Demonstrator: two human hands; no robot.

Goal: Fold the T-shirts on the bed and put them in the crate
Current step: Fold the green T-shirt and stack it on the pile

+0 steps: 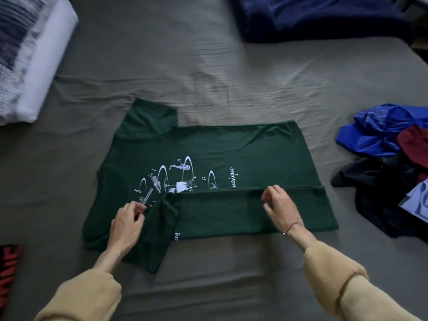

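Note:
A dark green T-shirt [231,149] with a white music print lies flat on the grey bed sheet [208,66], collar end to the left. Its near long side is folded over onto the body as a band. My left hand [127,224] pinches the bunched near sleeve where that fold begins. My right hand [279,205] hovers with curled fingers at the folded edge further right; whether it grips the cloth is unclear. No crate is in view.
A heap of unfolded shirts [389,163] in blue, dark red, navy and pale blue lies at the right. A dark blue blanket [324,17] sits at the top right. A rolled white duvet [30,56] lies top left, a red-black item [9,269] at the left edge.

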